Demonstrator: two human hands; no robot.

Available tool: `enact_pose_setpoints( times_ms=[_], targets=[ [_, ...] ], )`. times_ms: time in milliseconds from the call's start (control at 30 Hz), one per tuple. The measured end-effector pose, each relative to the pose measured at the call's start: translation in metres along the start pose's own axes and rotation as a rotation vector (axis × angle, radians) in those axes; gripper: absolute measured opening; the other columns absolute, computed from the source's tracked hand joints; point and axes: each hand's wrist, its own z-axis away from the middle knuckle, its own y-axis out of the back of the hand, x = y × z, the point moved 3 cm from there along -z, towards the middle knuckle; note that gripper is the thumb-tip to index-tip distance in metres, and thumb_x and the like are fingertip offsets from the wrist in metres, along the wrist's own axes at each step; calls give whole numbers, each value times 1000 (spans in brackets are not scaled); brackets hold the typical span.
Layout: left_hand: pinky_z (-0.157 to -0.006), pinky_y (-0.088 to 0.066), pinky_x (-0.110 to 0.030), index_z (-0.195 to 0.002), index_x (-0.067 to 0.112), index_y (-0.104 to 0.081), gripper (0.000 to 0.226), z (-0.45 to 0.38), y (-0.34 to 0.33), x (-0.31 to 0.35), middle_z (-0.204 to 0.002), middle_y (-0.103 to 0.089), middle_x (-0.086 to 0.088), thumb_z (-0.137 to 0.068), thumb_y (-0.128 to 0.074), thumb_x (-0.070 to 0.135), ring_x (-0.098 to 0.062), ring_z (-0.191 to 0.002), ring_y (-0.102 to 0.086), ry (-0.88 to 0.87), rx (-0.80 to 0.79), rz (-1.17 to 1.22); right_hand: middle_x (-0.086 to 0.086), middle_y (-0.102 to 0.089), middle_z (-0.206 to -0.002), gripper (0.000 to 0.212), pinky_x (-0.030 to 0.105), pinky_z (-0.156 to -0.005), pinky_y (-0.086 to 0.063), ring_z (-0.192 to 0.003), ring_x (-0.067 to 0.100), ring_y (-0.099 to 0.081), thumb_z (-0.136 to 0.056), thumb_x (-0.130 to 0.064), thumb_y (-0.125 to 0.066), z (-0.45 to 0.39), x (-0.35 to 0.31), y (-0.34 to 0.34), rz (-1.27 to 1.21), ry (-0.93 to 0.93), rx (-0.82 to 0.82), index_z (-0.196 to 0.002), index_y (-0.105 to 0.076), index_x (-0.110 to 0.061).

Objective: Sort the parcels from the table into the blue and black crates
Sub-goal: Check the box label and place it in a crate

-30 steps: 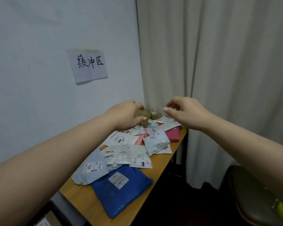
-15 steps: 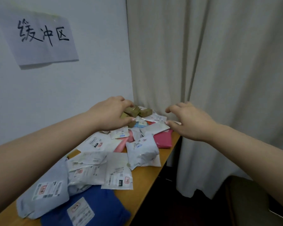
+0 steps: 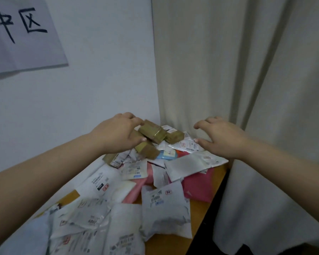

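1. Since the left hand [image 3: 118, 133] curls over the small brown boxes [image 3: 152, 132] at the far corner of the surface [image 3: 197, 214], thumb under and fingers on top, it looks right to close on one box only; whether it already grips one, I cannot tell.
2. The right hand [image 3: 221, 137] hovers with fingers spread and holds nothing, just above a white mailer [image 3: 188, 146]; pinching that flat bag by an edge would likely work best.
3. Lifting straight up should avoid dragging the loose parcels [image 3: 166, 212] off.
4. No crates are in view.
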Motion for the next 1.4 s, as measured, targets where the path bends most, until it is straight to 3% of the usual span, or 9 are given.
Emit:
enact_pose_setpoints(
  times_ms=[400, 533, 633, 733, 933, 1133, 1267, 1400],
  targets=[
    [-98, -44, -37, -142, 26, -43, 56, -153, -92, -19, -140, -44, -3, -92, -54, 49, -24, -125, -46, 174, -53, 86, 7, -53, -129, 42, 40, -97, -42, -122, 25, -43, -96, -43, -49, -189, 104, -117, -148, 78, -105, -130, -49, -18],
    [-96, -45, -38, -141, 26, -40, 57, -215, -138, -23, -137, -44, -5, -91, -55, 48, -27, -122, -48, 290, -127, 109, 6, -55, -126, 42, 36, -86, -46, -114, 23, -50, -94, -45, -52, -259, 149, -166, -224, 127, -201, -127, -50, -20],
    [-99, -42, -40, -135, 21, -44, 52, -251, -168, -26, -132, -45, -6, -92, -55, 49, -28, -126, -42, 364, -200, 86, 5, -54, -131, 49, 39, -93, -46, -118, 23, -49, -93, -47, -54, -299, 175, -198, -264, 168, -298, -134, -48, -22],
    [-95, -44, -43, -127, 18, -47, 52, -273, -196, -36, -125, -49, -9, -89, -56, 52, -33, -117, -48, 487, -230, 99, 4, -55, -131, 52, 39, -95, -46, -118, 24, -50, -90, -49, -57, -338, 188, -226, -294, 232, -348, -134, -48, -22],
    [-98, -45, -39, -143, 26, -39, 62, -273, -239, -60, -141, -41, -8, -88, -59, 47, -28, -121, -50, 727, -309, 222, 7, -50, -136, 61, 40, -99, -44, -124, 25, -46, -88, -46, -61, -387, 169, -283, -352, 381, -434, -140, -44, -18],
    [-99, -46, -42, -150, 20, -28, 76, -280, -266, -89, -153, -30, -9, -88, -62, 48, -27, -118, -56, 953, -301, 286, 8, -26, -150, 70, 40, -104, -38, -135, 29, -27, -91, -44, -58, -422, 123, -311, -363, 519, -456, -149, -25, -22],
    [-96, -49, -42, -145, 16, -31, 78, -285, -294, -104, -141, -45, -11, -85, -61, 56, -27, -120, -52, 1097, -287, 372, 9, -14, -155, 75, 40, -108, -34, -139, 31, -19, -92, -46, -57, -437, 99, -323, -333, 570, -439, -150, -19, -18],
    [-80, -47, -29, -128, 11, -45, 58, -283, -317, -110, -122, -57, -7, -88, -63, 49, -19, -101, -55, 1200, -284, 489, 8, -17, -154, 73, 41, -109, -35, -139, 30, -18, -90, -47, -58, -440, 89, -337, -315, 575, -482, -148, -23, -19]
  ],
)
